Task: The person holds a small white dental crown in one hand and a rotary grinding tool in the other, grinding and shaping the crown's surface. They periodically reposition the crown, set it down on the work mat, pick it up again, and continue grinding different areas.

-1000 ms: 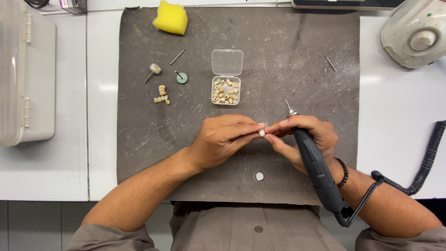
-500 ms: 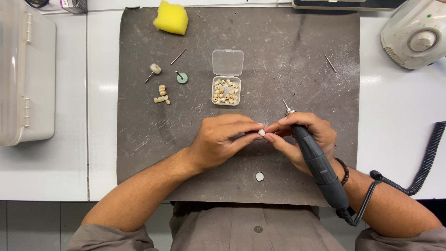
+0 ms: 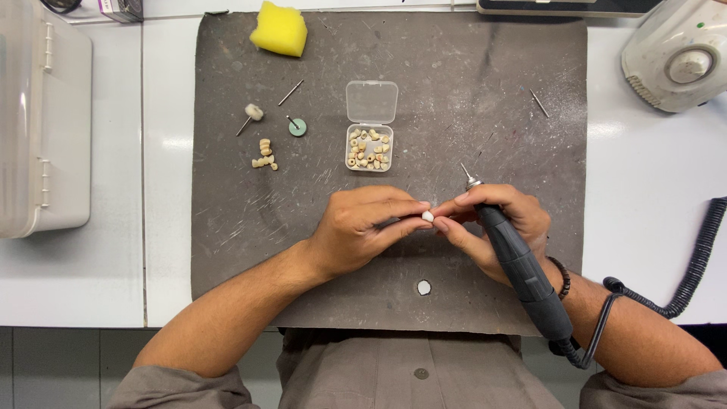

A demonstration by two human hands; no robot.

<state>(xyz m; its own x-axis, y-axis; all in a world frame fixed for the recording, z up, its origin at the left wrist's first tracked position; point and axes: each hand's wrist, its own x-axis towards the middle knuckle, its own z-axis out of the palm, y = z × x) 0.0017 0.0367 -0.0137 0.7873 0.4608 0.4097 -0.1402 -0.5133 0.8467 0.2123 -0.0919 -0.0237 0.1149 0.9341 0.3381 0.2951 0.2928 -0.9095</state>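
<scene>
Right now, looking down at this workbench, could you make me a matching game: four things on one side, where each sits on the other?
Things:
1. yellow sponge
2. clear plastic box
3. small white piece
4. black rotary handpiece

Places:
A. between the fingers of both hands
B. top edge of the grey mat
C. in the right hand
D. middle of the mat, lid open

Pairs: 1-B, 2-D, 3-A, 4-C

Both hands (image 3: 435,227) meet, fingertips (image 3: 415,214) pinched together.
</scene>
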